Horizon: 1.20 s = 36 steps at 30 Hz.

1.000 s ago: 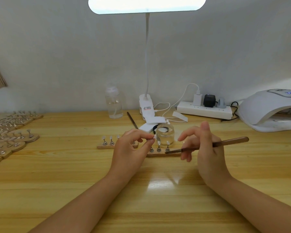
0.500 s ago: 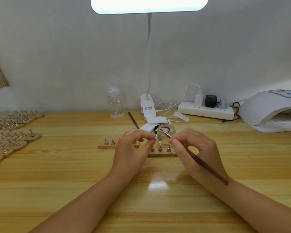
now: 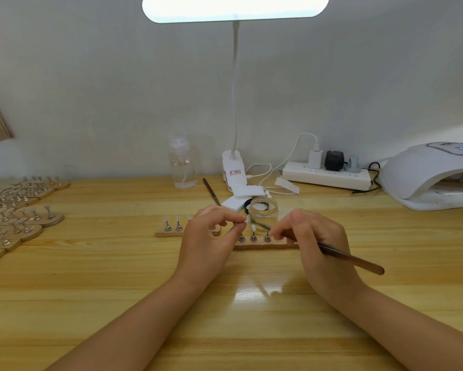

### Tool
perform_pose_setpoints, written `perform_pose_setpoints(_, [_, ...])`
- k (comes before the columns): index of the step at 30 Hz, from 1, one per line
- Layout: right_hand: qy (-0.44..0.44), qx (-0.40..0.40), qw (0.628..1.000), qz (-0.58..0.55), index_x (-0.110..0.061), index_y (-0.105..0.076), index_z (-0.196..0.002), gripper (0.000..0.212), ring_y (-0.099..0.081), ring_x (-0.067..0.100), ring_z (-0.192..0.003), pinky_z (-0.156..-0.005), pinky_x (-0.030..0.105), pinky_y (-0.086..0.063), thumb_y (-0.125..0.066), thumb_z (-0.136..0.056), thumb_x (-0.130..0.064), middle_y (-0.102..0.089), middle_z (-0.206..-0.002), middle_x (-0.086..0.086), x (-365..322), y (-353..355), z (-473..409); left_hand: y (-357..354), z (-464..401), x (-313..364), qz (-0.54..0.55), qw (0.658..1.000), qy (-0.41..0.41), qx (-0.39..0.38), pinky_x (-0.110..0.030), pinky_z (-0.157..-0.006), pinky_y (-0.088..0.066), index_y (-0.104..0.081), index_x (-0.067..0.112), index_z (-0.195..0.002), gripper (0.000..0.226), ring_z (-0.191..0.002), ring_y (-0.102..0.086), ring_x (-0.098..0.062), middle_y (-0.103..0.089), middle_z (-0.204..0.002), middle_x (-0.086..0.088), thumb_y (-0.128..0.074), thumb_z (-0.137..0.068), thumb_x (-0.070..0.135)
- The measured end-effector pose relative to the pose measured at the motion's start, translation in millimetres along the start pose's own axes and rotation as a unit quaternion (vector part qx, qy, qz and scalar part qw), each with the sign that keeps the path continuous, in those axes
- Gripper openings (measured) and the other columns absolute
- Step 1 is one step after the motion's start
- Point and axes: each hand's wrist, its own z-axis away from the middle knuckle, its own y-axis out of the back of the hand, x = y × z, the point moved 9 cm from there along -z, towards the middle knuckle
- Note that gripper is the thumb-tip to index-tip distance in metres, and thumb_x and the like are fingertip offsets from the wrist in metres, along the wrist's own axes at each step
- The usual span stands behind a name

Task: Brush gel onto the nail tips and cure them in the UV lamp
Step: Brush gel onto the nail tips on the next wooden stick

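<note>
Clear nail tips stand upright on metal pegs in a wooden strip at frame centre. A brown-handled brush slants toward them, its tip at one. The white domed UV lamp sits at the right edge, opening facing left.

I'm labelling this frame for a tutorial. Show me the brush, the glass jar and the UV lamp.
brush (image 3: pixel 353 259): head view, on the brown handle behind the right hand.
glass jar (image 3: pixel 263 212): head view, on its clear side wall.
UV lamp (image 3: pixel 423 167): head view, on the white domed top.
</note>
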Motion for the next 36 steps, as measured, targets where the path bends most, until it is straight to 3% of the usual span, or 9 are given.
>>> perform_pose_setpoints(3, [-0.012, -0.013, 0.999, 0.042, -0.026, -0.063, -0.073, 0.036, -0.058, 0.002, -0.071, -0.064, 0.012, -0.043, -0.033, -0.089, -0.036, -0.063, -0.070, -0.011, 3.8, -3.4, -1.6, -0.1, -0.3, -0.4, -0.003, 1.000, -0.001, 0.000, -0.004, -0.068, -0.033, -0.066, 0.031, -0.073, 0.024, -0.074, -0.049, -0.001, -0.063, -0.076, 0.012, -0.073, -0.073, 0.008])
perform_pose_setpoints(7, [-0.028, -0.010, 0.999, -0.015, -0.029, -0.062, -0.063, 0.039, -0.060, 0.003, -0.063, -0.060, 0.014, -0.046, -0.034, -0.088, -0.034, -0.062, -0.061, -0.013, 5.6, -3.3, 1.8, -0.4, -0.3, -1.0, -0.003, 1.000, 0.005, 0.001, -0.002, -0.068, -0.031, -0.066, 0.032, -0.072, 0.024, -0.074, -0.048, 0.001, -0.063, -0.076, 0.013, -0.073, -0.073, 0.009])
perform_pose_setpoints(10, [-0.016, 0.004, 1.000, 0.016, -0.031, -0.061, -0.067, 0.036, -0.059, 0.002, -0.065, -0.061, 0.014, -0.044, -0.032, -0.089, -0.033, -0.061, -0.063, -0.015, 2.7, 0.1, 1.2, -0.2, -0.4, -0.5, -0.001, 1.000, -0.001, 0.001, -0.004, -0.068, -0.032, -0.065, 0.034, -0.072, 0.025, -0.074, -0.050, -0.003, -0.064, -0.077, 0.012, -0.073, -0.073, 0.010])
perform_pose_setpoints(16, [-0.020, -0.015, 0.999, 0.037, -0.016, -0.068, -0.070, 0.044, -0.061, 0.005, -0.071, -0.063, 0.022, -0.048, -0.033, -0.089, -0.035, -0.064, -0.070, -0.011, 5.9, -5.3, 1.4, 0.2, -0.5, 1.5, -0.004, 1.000, -0.010, 0.005, -0.003, -0.068, -0.031, -0.065, 0.036, -0.072, 0.028, -0.073, -0.050, -0.004, -0.063, -0.075, 0.013, -0.073, -0.072, 0.009])
perform_pose_setpoints(21, [-0.007, 0.013, 1.000, 0.006, -0.031, -0.060, -0.065, 0.038, -0.059, 0.005, -0.065, -0.062, 0.023, -0.048, -0.032, -0.090, -0.030, -0.060, -0.062, -0.012, 1.1, 1.6, 1.2, -0.4, -0.5, 0.1, 0.001, 1.000, -0.006, 0.003, -0.004, -0.069, -0.032, -0.066, 0.033, -0.072, 0.025, -0.074, -0.050, -0.002, -0.063, -0.076, 0.012, -0.073, -0.073, 0.009])
perform_pose_setpoints(25, [-0.007, 0.002, 0.998, 0.061, -0.023, -0.064, -0.072, 0.038, -0.058, 0.007, -0.072, -0.069, 0.027, -0.046, -0.033, -0.090, -0.032, -0.063, -0.070, -0.010, 2.5, -2.3, -0.8, -0.2, -0.3, -0.9, 0.003, 1.000, -0.005, 0.005, -0.007, -0.068, -0.034, -0.066, 0.032, -0.072, 0.025, -0.075, -0.051, -0.007, -0.063, -0.076, 0.011, -0.073, -0.072, 0.008])
perform_pose_setpoints(28, [-0.011, -0.002, 0.999, 0.034, -0.017, -0.067, -0.065, 0.045, -0.058, 0.007, -0.067, -0.067, 0.028, -0.045, -0.032, -0.090, -0.031, -0.061, -0.065, -0.014, 3.9, -2.8, 1.9, -0.3, -0.6, -1.2, 0.009, 1.000, -0.003, 0.006, -0.007, -0.068, -0.035, -0.065, 0.034, -0.071, 0.028, -0.074, -0.051, -0.007, -0.063, -0.075, 0.013, -0.073, -0.072, 0.007])
perform_pose_setpoints(36, [-0.035, -0.008, 0.998, 0.049, -0.028, -0.063, -0.071, 0.036, -0.059, 0.007, -0.074, -0.070, 0.027, -0.047, -0.032, -0.088, -0.037, -0.063, -0.070, -0.012, 6.5, -4.9, -0.4, -0.8, -0.2, -1.5, 0.014, 1.000, -0.002, 0.006, -0.015, -0.071, -0.040, -0.065, 0.035, -0.071, 0.028, -0.074, -0.052, -0.007, -0.064, -0.074, 0.012, -0.073, -0.072, 0.008])
